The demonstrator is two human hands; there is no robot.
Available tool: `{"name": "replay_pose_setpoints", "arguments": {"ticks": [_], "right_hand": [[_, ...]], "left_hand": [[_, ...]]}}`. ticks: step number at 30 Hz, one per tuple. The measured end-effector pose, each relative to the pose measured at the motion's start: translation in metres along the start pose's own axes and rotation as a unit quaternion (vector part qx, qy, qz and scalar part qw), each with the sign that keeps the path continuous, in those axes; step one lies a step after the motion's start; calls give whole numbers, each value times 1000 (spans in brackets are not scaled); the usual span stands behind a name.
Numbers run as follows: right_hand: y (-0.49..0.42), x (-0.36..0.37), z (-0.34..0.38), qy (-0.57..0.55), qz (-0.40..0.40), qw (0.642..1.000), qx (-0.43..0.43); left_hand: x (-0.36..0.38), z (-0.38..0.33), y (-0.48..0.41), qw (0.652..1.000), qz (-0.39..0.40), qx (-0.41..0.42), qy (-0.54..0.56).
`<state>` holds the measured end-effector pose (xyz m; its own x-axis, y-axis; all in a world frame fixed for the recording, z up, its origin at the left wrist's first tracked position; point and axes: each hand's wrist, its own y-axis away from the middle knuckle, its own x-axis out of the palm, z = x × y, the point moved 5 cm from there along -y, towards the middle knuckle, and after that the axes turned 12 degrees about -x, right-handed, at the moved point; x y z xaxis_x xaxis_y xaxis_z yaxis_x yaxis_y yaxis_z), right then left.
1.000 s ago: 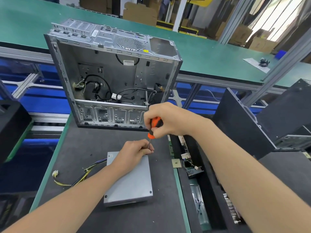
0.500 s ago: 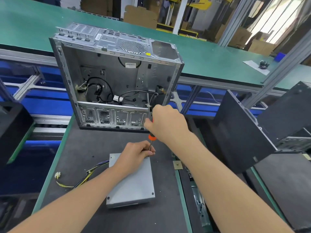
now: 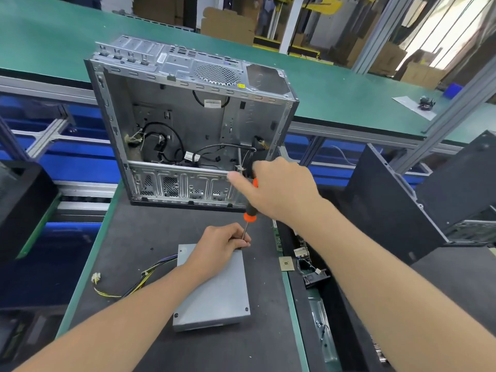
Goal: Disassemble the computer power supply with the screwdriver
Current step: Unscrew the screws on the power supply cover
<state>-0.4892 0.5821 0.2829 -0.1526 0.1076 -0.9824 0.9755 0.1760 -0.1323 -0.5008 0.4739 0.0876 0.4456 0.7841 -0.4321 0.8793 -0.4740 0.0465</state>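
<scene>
Grey sheet-metal power supply (image 3: 214,291) flat on the dark bench (image 3: 139,237), near the open computer case (image 3: 188,122) (small screws at both near corners of the lid), yellow and black cables (image 3: 134,283) trailing from its left side. Left hand (image 3: 222,242) on the far right corner, fingers (image 3: 241,241) pinched round the screwdriver (image 3: 249,213) shaft. Right hand (image 3: 279,189) curled round the orange-and-black handle, one finger stretched out, tool tilted.
</scene>
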Motion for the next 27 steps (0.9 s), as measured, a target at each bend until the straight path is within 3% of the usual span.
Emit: {"name": "replay_pose_setpoints", "arguments": {"ticks": [2, 4, 7, 11, 13, 16, 19, 21, 23, 25, 27], "right_hand": [[2, 8, 6, -3, 15, 995, 97], [-2, 17, 13, -13, 26, 995, 100], [-11, 15, 9, -76, 55, 996, -3], [-8, 5, 9, -165, 166, 942, -240], [-6, 5, 7, -174, 186, 922, -293], [-3, 2, 7, -167, 189, 918, -307], [1, 0, 12, -142, 86, 958, -235], [3, 1, 11, -6, -10, 998, -66], [8, 5, 18, 56, -25, 996, 61], [6, 14, 27, 21, -21, 997, 73], [-2, 14, 31, -12, -9, 1000, 12]], "left_hand": [[0, -1, 0, 1000, 0, -3, -9], [-1, -1, 1, 1000, 5, -1, -15], [-1, -1, 2, 1000, 16, 9, -11], [0, -1, 3, 999, 27, 20, -5], [0, -2, 3, 1000, 25, 16, -4], [-1, -5, 4, 1000, 16, 7, -9], [-2, -6, 3, 1000, 7, 1, -16], [-2, -5, 3, 1000, 4, -6, -13], [-1, -3, 2, 1000, 4, -12, -13], [-2, -2, 2, 1000, 8, -17, -13], [-3, -1, 2, 1000, 14, -17, -11]]}}
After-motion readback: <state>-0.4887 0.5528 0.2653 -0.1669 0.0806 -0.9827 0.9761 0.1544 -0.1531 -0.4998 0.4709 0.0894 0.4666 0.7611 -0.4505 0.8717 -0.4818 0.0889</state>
